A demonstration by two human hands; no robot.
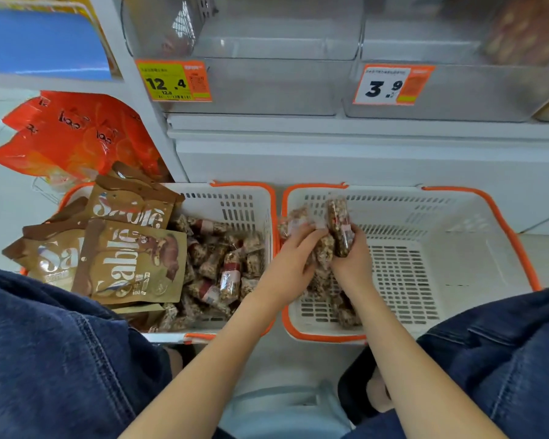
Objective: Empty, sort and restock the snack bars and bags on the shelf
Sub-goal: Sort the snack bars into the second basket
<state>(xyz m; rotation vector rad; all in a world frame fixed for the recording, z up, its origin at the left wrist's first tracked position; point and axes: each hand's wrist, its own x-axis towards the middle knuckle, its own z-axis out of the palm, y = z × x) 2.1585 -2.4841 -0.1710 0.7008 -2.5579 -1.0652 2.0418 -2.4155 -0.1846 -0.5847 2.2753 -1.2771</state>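
Snack bars [339,229] in clear wrappers are bunched in both hands above the left end of the right basket [476,236]. The left hand [290,258] grips several at their lower ends; the right hand [351,258] curls round others, one bar standing upright from it toward twelve o'clock. More bars lie on the basket floor under the hands, at six o'clock. The left basket [235,201], at nine o'clock of the hands, holds a loose pile of bars [222,267] and brown Sablé bags [130,258]. Orange bags [76,134] lie at ten o'clock. At twelve o'clock, price tags [173,80] hang on clear shelf bins [267,87].
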